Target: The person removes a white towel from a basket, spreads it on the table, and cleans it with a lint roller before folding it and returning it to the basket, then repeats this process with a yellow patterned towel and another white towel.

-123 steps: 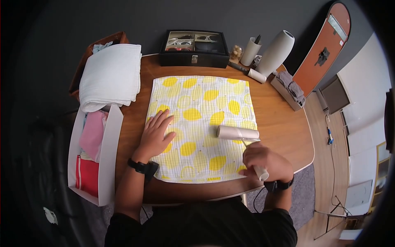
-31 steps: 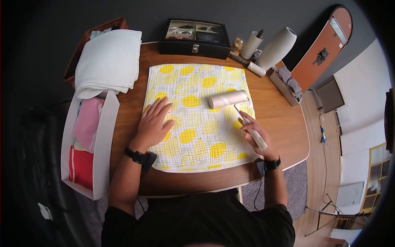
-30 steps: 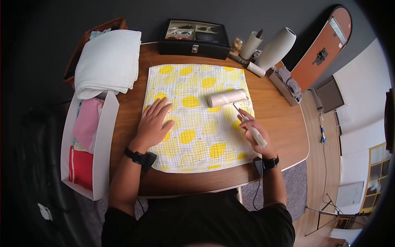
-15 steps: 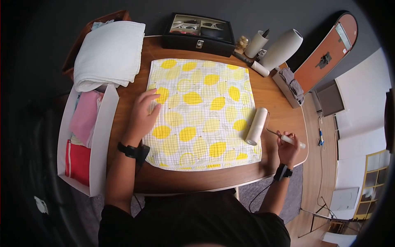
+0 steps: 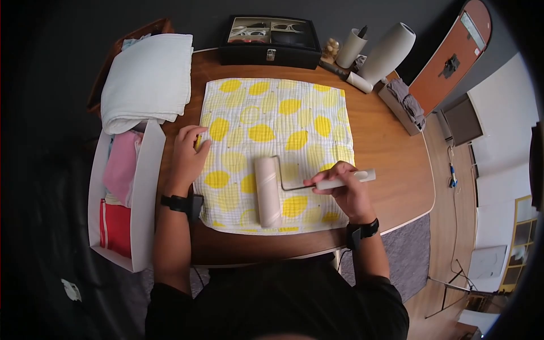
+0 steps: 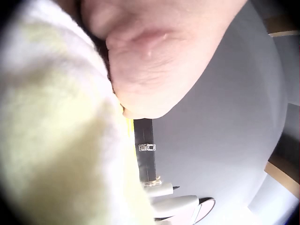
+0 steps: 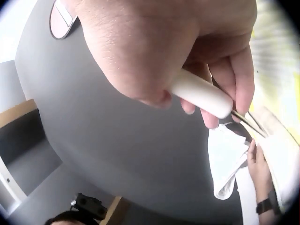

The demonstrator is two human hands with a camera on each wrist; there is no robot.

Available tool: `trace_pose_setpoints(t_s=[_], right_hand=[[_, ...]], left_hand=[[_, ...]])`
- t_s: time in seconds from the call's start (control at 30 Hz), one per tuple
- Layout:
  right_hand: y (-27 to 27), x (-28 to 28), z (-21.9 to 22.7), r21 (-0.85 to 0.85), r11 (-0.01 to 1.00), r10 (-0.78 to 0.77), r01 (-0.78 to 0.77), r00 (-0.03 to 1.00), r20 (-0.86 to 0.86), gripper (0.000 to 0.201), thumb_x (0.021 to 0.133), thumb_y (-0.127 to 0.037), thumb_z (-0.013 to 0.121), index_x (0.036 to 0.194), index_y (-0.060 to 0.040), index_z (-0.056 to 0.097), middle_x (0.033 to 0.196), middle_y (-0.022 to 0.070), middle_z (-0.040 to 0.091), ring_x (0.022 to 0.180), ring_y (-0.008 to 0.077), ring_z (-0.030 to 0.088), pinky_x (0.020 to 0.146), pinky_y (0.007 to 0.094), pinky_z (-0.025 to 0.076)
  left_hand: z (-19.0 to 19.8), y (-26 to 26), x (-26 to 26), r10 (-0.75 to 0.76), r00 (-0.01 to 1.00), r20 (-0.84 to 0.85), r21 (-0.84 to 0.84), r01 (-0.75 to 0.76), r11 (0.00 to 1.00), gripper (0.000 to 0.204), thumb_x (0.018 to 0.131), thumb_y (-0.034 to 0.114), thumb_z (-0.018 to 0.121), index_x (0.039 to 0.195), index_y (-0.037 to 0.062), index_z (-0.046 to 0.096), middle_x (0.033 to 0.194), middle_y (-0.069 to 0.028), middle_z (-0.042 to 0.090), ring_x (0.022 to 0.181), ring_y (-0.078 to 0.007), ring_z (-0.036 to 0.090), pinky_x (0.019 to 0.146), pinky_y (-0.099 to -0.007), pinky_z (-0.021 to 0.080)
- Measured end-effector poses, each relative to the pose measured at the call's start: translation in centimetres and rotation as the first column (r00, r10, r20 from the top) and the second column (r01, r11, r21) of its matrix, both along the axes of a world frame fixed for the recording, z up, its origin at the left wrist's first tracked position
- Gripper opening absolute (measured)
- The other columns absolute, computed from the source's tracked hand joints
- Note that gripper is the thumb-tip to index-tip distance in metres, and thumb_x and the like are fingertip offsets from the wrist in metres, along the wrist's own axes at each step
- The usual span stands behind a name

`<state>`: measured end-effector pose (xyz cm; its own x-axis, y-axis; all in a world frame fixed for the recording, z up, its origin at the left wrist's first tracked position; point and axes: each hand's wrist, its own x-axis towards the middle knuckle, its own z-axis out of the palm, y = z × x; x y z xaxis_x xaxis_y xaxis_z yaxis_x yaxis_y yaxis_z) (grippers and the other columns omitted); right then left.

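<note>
A lemon-patterned cloth (image 5: 243, 113) lies flat on the wooden table (image 5: 391, 164). The right hand (image 5: 348, 192) grips the white handle (image 5: 362, 175) of a lint roller, whose pale roll (image 5: 268, 192) lies over the lower middle of the cloth, its length running front to back. In the right wrist view fingers curl round the handle (image 7: 201, 93). At the cloth's left edge is the left hand (image 5: 190, 156), fingers bent and loosely spread; whether it presses the cloth cannot be told. The left wrist view shows the hand (image 6: 150, 61) close beside the cloth (image 6: 56, 117).
A black glasses case (image 5: 269, 55) stands at the back, with a white vase (image 5: 388, 54), a cup (image 5: 351, 48) and a second roller (image 5: 359, 83) right of it. On the left are folded white cloth (image 5: 148, 79) and a white box (image 5: 148, 192) of clothes; a grey box (image 5: 399, 107) stands right.
The right hand has brought the roller from the cloth's right edge leftward to its lower middle. The left hand has shifted from lying flat on the cloth to its left edge.
</note>
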<state>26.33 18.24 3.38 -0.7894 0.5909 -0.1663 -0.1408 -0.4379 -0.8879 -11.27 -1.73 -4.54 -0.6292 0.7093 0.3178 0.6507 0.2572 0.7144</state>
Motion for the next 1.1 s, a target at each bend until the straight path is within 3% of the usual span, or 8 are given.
trace_pose_setpoints(t_s=[0.07,0.23,0.37,0.5,0.67,0.9,1.03,1.1], right_hand=[[0.3,0.8,-0.4,0.033,0.997,0.062,-0.063,0.998,0.026,0.022,0.110,-0.022,0.060,0.098,-0.0028,0.064,0.110,0.0245,0.078,0.112,0.0412,0.077,0.094,0.0464,0.063],[5.1,9.8,-3.4,0.200,0.965,-0.178,0.171,0.984,0.014,0.019,0.108,-0.020,0.063,0.099,-0.0041,0.066,0.102,0.0199,0.076,0.102,0.0365,0.076,0.092,0.0510,0.062],[7.5,17.0,0.5,0.404,0.839,-0.407,0.366,0.913,0.017,0.024,0.108,-0.026,0.064,0.096,-0.0056,0.064,0.084,0.0092,0.064,0.094,0.0306,0.072,0.089,0.0520,0.062],[7.9,19.1,3.2,0.466,0.781,-0.509,0.416,0.856,0.089,0.022,0.106,-0.016,0.061,0.091,-0.0001,0.062,0.084,0.0164,0.067,0.087,0.0311,0.071,0.090,0.0597,0.064],[5.9,15.6,3.6,0.484,0.794,-0.450,0.368,0.891,0.059,0.021,0.105,-0.013,0.061,0.089,0.0014,0.063,0.086,0.0195,0.070,0.089,0.0343,0.073,0.092,0.0572,0.064],[3.5,7.3,3.1,0.509,0.853,-0.209,0.118,0.970,0.126,0.017,0.106,-0.008,0.061,0.099,0.0046,0.070,0.103,0.0240,0.079,0.104,0.0371,0.078,0.097,0.0456,0.063],[0.9,1.3,0.4,0.378,0.925,-0.017,-0.028,0.993,0.115,0.014,0.106,-0.002,0.057,0.108,0.0050,0.070,0.114,0.0249,0.079,0.114,0.0358,0.076,0.099,0.0430,0.063],[-1.7,-1.6,-0.2,0.185,0.983,0.002,-0.007,1.000,0.028,0.017,0.108,-0.007,0.058,0.106,0.0054,0.070,0.120,0.0258,0.077,0.119,0.0356,0.074,0.102,0.0431,0.062]], left_hand=[[-0.1,0.0,0.0,-0.005,1.000,-0.011,0.006,0.005,1.000,0.031,0.097,0.010,0.074,0.128,0.0054,0.070,0.135,-0.0129,0.062,0.126,-0.0342,0.059,0.108,-0.0427,0.050],[-0.6,0.1,0.1,-0.005,0.999,-0.040,0.011,0.005,1.000,0.032,0.097,0.012,0.074,0.128,0.0061,0.069,0.135,-0.0130,0.061,0.128,-0.0362,0.058,0.110,-0.0450,0.048],[-0.8,0.1,0.2,-0.001,0.998,-0.068,-0.002,0.001,1.000,0.033,0.097,0.013,0.075,0.129,0.0069,0.068,0.136,-0.0129,0.061,0.129,-0.0372,0.057,0.111,-0.0463,0.047],[-0.8,0.3,0.2,0.003,0.996,-0.092,-0.016,-0.005,1.000,0.033,0.097,0.014,0.075,0.128,0.0072,0.069,0.136,-0.0126,0.061,0.128,-0.0373,0.057,0.111,-0.0467,0.048],[-0.3,0.1,0.4,-0.002,0.997,-0.073,-0.010,0.002,1.000,0.033,0.097,0.015,0.075,0.129,0.0073,0.069,0.135,-0.0124,0.061,0.128,-0.0371,0.057,0.110,-0.0468,0.048],[-0.5,0.1,0.3,-0.003,0.997,-0.073,-0.010,0.002,1.000,0.033,0.097,0.015,0.075,0.129,0.0075,0.069,0.135,-0.0117,0.062,0.128,-0.0367,0.058,0.110,-0.0468,0.048],[-0.8,0.2,0.2,-0.005,0.997,-0.083,-0.007,0.004,1.000,0.033,0.097,0.014,0.075,0.129,0.0077,0.069,0.135,-0.0122,0.062,0.128,-0.0370,0.057,0.111,-0.0470,0.048],[-0.7,0.2,0.3,-0.001,0.996,-0.091,0.000,0.001,1.000,0.033,0.097,0.014,0.075,0.129,0.0078,0.069,0.136,-0.0125,0.061,0.128,-0.0373,0.057,0.111,-0.0472,0.048]])
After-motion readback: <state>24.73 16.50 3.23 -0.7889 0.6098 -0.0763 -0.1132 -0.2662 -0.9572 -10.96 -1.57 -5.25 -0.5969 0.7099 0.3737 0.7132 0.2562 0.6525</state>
